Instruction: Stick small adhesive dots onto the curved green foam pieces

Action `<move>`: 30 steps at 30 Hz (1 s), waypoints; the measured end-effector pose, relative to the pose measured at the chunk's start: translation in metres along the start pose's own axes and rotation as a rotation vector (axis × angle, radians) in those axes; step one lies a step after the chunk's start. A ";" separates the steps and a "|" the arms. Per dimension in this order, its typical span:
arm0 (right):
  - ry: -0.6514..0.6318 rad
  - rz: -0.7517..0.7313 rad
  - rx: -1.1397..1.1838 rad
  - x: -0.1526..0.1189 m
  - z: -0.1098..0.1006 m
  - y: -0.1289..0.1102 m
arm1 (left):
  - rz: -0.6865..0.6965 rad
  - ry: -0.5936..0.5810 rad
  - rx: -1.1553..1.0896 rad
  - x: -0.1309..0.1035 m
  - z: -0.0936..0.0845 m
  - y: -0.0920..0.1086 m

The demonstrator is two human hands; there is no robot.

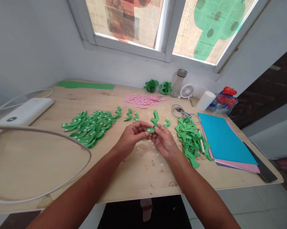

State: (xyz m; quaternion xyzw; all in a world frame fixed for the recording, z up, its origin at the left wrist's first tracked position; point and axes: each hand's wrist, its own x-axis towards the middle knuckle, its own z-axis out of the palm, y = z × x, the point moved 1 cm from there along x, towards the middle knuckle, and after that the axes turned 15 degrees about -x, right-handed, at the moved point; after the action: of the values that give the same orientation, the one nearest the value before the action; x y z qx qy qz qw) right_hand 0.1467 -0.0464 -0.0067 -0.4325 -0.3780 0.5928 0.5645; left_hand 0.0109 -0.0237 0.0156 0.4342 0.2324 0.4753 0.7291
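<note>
Between my two hands is a curvy green foam cutout with a small white sticky patch on its lower end. My left hand pinches that lower end from the left. From the right, my right hand grips the same cutout with thumb and fingers. Just beyond my fingers lie a few similar loose green pieces, and another curved piece rests right of my hands. To the left spreads a large pile of green cutouts with white patches. Tiny white scraps dot the table below my hands.
Green offcuts with a white pen lie right, beside scissors and blue sheets. Pink cutouts, green assembled shapes, a bottle and a fan stand behind. A white cable loops left near a power bank.
</note>
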 end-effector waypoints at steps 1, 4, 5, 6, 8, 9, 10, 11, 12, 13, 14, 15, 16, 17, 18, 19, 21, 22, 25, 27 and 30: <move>0.002 -0.001 -0.013 0.000 0.000 0.000 | 0.006 0.003 0.008 0.000 0.000 0.000; 0.098 -0.029 -0.105 0.001 0.000 0.001 | 0.020 0.039 0.054 0.000 0.002 0.002; 0.168 -0.056 -0.161 0.002 -0.001 0.001 | 0.026 0.060 0.074 0.000 0.002 0.002; 0.251 -0.092 -0.225 0.002 -0.001 0.001 | 0.034 0.080 0.097 0.000 0.002 0.002; 0.386 -0.180 -0.362 0.001 -0.002 -0.001 | 0.057 0.110 0.152 0.002 0.000 0.001; 0.415 -0.223 -0.427 0.000 -0.002 -0.002 | 0.072 0.114 0.183 0.002 -0.001 -0.001; 0.417 -0.261 -0.493 -0.001 -0.001 -0.003 | 0.088 0.111 0.218 0.003 -0.002 -0.002; 0.398 -0.295 -0.564 -0.003 0.000 -0.004 | 0.105 0.101 0.255 0.004 -0.004 -0.003; 0.368 -0.325 -0.643 -0.004 0.001 -0.004 | 0.122 0.090 0.293 0.005 -0.005 -0.005; 0.336 -0.357 -0.727 -0.006 0.003 -0.005 | 0.140 0.080 0.332 0.005 -0.006 -0.006; 0.311 -0.391 -0.812 -0.008 0.004 -0.005 | 0.157 0.072 0.372 0.005 -0.007 -0.006; 0.297 -0.429 -0.891 -0.010 0.005 -0.005 | 0.173 0.066 0.413 0.005 -0.008 -0.007; 0.290 -0.466 -0.962 -0.011 0.006 -0.005 | 0.188 0.062 0.455 0.005 -0.008 -0.006; 0.288 -0.501 -1.022 -0.012 0.006 -0.005 | 0.202 0.058 0.497 0.004 -0.007 -0.006; 0.291 -0.530 -1.074 -0.013 0.006 -0.004 | 0.215 0.053 0.539 0.003 -0.007 -0.006; 0.294 -0.552 -1.121 -0.013 0.006 -0.004 | 0.227 0.047 0.579 0.003 -0.006 -0.005; 0.297 -0.583 -1.207 -0.013 0.005 -0.003 | 0.251 0.038 0.653 0.002 -0.005 -0.004; 0.298 -0.597 -1.247 -0.013 0.004 -0.002 | 0.260 0.035 0.687 0.001 -0.004 -0.004; 0.312 -0.646 -1.357 -0.013 0.003 -0.002 | 0.281 0.017 0.775 0.001 -0.004 -0.004; 0.330 -0.685 -1.425 -0.013 0.002 -0.002 | 0.292 -0.002 0.817 0.001 -0.004 -0.005; 0.339 -0.734 -1.509 -0.013 0.002 -0.003 | 0.312 -0.028 0.853 0.002 -0.006 -0.005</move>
State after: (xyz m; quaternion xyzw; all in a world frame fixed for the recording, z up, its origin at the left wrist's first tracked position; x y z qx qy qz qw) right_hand 0.1458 -0.0591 -0.0023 -0.6255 -0.6980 -0.1107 0.3305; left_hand 0.0102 -0.0209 0.0083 0.7320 0.3294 0.4352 0.4077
